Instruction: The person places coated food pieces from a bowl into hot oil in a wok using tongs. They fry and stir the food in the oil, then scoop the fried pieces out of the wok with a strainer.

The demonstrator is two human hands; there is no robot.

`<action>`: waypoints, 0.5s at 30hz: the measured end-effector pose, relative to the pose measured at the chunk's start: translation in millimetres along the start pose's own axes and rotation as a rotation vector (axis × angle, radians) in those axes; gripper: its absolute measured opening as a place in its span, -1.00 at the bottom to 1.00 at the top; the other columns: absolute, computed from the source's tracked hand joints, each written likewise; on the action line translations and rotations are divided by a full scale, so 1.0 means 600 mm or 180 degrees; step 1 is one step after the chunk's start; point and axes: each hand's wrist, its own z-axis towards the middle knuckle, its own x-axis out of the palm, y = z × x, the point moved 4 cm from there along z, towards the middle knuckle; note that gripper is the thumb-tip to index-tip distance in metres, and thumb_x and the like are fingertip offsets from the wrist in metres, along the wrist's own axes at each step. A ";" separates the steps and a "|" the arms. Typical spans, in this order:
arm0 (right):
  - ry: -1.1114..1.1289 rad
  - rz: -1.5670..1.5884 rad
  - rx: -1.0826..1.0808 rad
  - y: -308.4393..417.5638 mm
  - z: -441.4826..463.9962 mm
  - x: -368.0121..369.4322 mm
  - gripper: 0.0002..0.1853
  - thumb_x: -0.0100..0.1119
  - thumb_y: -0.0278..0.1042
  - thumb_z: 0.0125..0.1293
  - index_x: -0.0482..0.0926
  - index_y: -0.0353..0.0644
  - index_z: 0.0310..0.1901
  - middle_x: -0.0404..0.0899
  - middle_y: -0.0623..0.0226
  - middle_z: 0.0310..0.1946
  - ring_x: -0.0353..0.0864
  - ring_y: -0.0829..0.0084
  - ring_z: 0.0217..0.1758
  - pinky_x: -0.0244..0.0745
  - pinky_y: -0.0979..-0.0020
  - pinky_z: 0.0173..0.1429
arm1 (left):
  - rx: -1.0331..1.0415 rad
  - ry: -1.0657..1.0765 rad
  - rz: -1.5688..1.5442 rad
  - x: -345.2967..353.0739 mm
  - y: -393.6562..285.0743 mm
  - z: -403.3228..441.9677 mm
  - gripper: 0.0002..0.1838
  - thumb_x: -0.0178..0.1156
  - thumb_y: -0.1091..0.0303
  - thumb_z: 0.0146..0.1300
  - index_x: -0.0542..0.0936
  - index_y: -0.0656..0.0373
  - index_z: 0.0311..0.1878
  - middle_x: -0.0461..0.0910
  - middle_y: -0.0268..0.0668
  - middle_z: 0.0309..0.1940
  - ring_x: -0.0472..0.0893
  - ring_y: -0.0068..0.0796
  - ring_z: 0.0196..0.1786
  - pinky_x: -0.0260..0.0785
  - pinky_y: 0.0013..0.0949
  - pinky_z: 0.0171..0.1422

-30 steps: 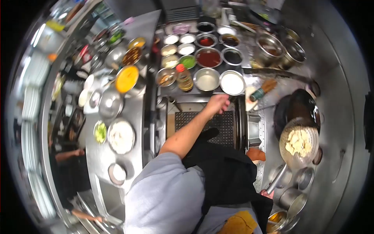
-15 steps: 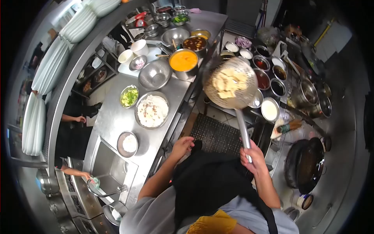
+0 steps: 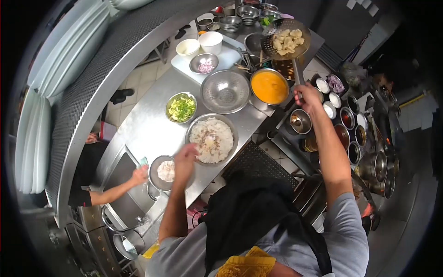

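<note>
My right hand is closed around the handle of a perforated skimmer. Pale, lumpy pieces of food lie in its round pan, which is held up over the far end of the counter. My left hand, slightly blurred, holds nothing and has its fingers apart at the left rim of a metal bowl. In that bowl is a white, rice-like food with brown bits in the middle. Just left of this hand, a smaller bowl contains a white lump.
On the steel counter stand a chopped-greens bowl, a perforated metal bowl and a pot of orange liquid. Another person's hand holds a greenish thing by the sink. Sauce containers crowd the right side.
I have turned toward the counter. The skimmer has moved from above the sauce side to the counter's far end. My left hand has reached forward to the rice-like food's bowl, its fingers uncurling.
</note>
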 end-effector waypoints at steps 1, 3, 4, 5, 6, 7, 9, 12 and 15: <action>-0.0069 -0.0117 -0.0041 0.002 0.035 0.005 -0.77 0.07 -0.50 0.13 0.35 -0.18 -0.15 0.43 0.39 -0.56 0.39 0.57 -0.64 0.25 0.50 -0.66 | -0.0136 -0.0243 0.0076 -0.038 0.003 0.022 -0.75 0.00 0.44 0.36 0.59 0.20 0.02 0.60 -0.32 -0.36 0.52 -0.61 -0.35 0.39 -0.53 -0.28; -0.0227 -0.0248 -0.0114 0.020 0.089 0.001 -0.75 0.08 -0.51 0.13 0.35 -0.20 -0.14 0.42 0.38 -0.57 0.39 0.56 -0.64 0.24 0.50 -0.67 | -0.0064 -0.0677 0.0570 -0.118 0.033 0.060 -0.74 0.00 0.47 0.35 0.57 0.22 0.03 0.59 -0.32 -0.43 0.47 -0.61 -0.43 0.34 -0.51 -0.32; -0.0293 -0.0462 -0.0127 0.025 0.108 0.006 -0.74 0.07 -0.52 0.12 0.36 -0.22 -0.12 0.42 0.37 -0.58 0.40 0.55 -0.66 0.25 0.48 -0.68 | 0.0070 -0.0714 0.0970 -0.157 0.043 0.071 -0.75 0.01 0.49 0.34 0.58 0.24 0.01 0.58 -0.31 -0.47 0.45 -0.61 -0.46 0.31 -0.50 -0.34; -0.0351 -0.0673 -0.0137 0.028 0.127 0.010 -0.72 0.07 -0.53 0.12 0.37 -0.25 -0.09 0.42 0.37 -0.59 0.40 0.53 -0.67 0.26 0.47 -0.69 | 0.0157 -0.0802 0.1275 -0.194 0.059 0.077 -0.77 0.02 0.50 0.32 0.59 0.26 -0.02 0.57 -0.27 -0.48 0.45 -0.61 -0.44 0.31 -0.50 -0.34; -0.0384 -0.0667 -0.0124 0.028 0.144 0.013 -0.72 0.07 -0.53 0.12 0.37 -0.25 -0.09 0.42 0.37 -0.59 0.40 0.53 -0.67 0.26 0.47 -0.69 | -0.0056 -0.0853 0.1454 -0.227 0.072 0.081 -0.78 0.05 0.49 0.31 0.60 0.26 -0.04 0.59 -0.21 -0.45 0.50 -0.54 -0.41 0.36 -0.44 -0.28; -0.0493 -0.0888 -0.0215 0.029 0.159 0.012 -0.69 0.07 -0.52 0.11 0.37 -0.26 -0.07 0.43 0.35 -0.59 0.40 0.51 -0.69 0.27 0.45 -0.69 | -0.0147 -0.0896 0.1784 -0.267 0.108 0.081 -0.77 0.09 0.45 0.28 0.61 0.25 -0.04 0.63 -0.11 -0.39 0.58 -0.37 -0.34 0.43 -0.34 -0.19; -0.0758 -0.1278 -0.0337 0.031 0.179 0.012 -0.65 0.06 -0.51 0.11 0.39 -0.30 -0.01 0.47 0.27 -0.59 0.42 0.47 -0.73 0.31 0.40 -0.70 | 0.0180 -0.0871 0.2819 -0.306 0.123 0.068 -0.73 0.10 0.39 0.23 0.63 0.23 -0.04 0.64 0.04 -0.25 0.64 -0.05 -0.20 0.46 -0.16 -0.09; -0.1111 -0.1355 -0.0473 0.052 0.175 0.028 -0.67 0.09 -0.50 0.10 0.38 -0.27 -0.05 0.42 0.32 -0.63 0.37 0.50 -0.73 0.25 0.43 -0.72 | -0.0838 -0.0241 0.3110 -0.323 0.151 0.042 -0.62 0.10 0.34 0.20 0.57 0.30 0.05 0.65 0.05 -0.25 0.64 -0.01 -0.22 0.46 -0.14 -0.07; -0.1128 -0.0718 -0.0575 0.050 0.179 0.023 -0.71 0.09 -0.49 0.14 0.39 -0.27 -0.08 0.43 0.34 -0.61 0.38 0.51 -0.73 0.24 0.44 -0.71 | -0.0755 0.0014 0.2964 -0.346 0.240 0.009 -0.57 0.10 0.33 0.19 0.53 0.32 0.11 0.65 0.04 -0.28 0.65 0.01 -0.23 0.46 -0.14 -0.09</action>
